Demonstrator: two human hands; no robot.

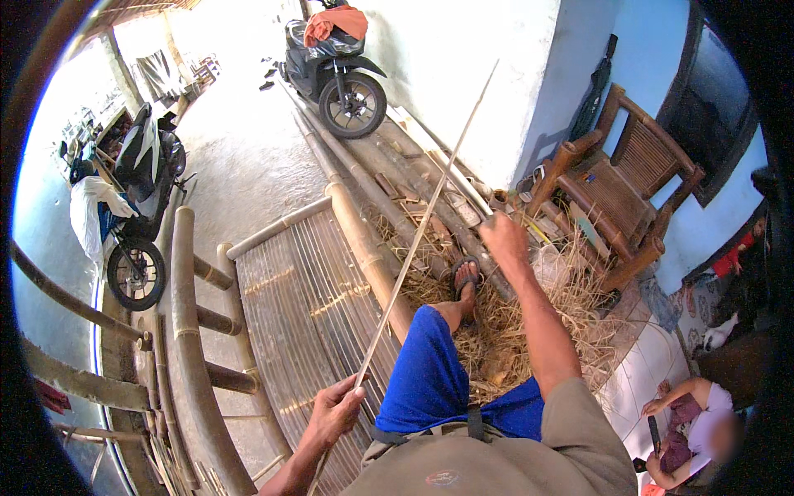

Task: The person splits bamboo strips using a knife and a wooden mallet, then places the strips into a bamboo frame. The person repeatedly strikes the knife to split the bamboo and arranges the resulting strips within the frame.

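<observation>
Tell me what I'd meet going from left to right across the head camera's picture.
Leftmost motorbike → person's left hand → foot in a sandal → person's right hand → brown wooden armchair.

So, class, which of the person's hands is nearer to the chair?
Right. The right hand is just left of the chair in the picture; the left hand is farther off, lower left, over the slatted bench.

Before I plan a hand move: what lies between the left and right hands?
From left hand to right hand, the head view shows bamboo slats, blue shorts, then the sandalled foot amid dry shavings.
</observation>
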